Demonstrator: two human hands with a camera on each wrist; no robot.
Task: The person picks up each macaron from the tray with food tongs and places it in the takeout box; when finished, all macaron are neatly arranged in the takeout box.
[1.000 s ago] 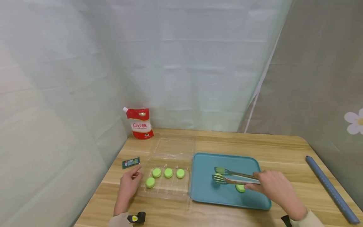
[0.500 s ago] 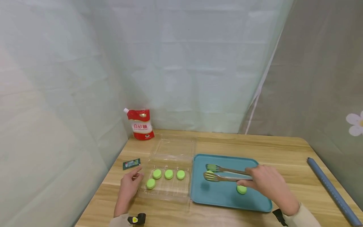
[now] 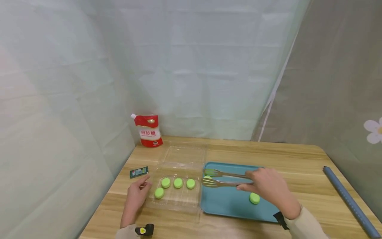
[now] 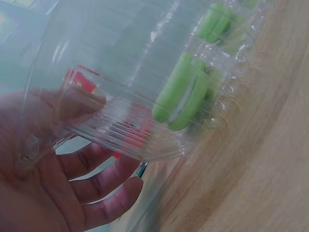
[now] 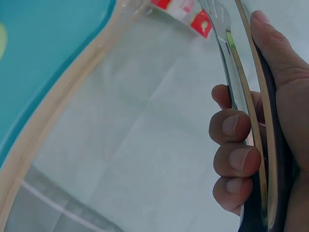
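Observation:
My right hand [image 3: 270,187] grips a pair of metal serving tongs [image 3: 228,183], fingers wrapped round the handles in the right wrist view. Between the tong heads is a green macaron [image 3: 207,178], partly hidden, above the left side of a blue tray [image 3: 226,204]. Another green macaron [image 3: 254,198] lies on that tray. At the left, my left hand [image 3: 137,194] holds the edge of a clear plastic box [image 3: 176,206], its lid folded back. Several green macarons, one of them a macaron [image 4: 181,92] standing on edge in the left wrist view, sit inside the box.
A small dark green packet [image 3: 139,172] lies beyond my left hand. Behind it stands a red and white sugar pouch [image 3: 149,131]. A long grey-blue rod [image 3: 349,199] lies along the table's right edge. Cloth curtains [image 3: 191,66] hang around the table.
My right hand has carried the tongs and the macaron leftward over the tray, from its middle to its left edge. The left hand has stayed in place on the box.

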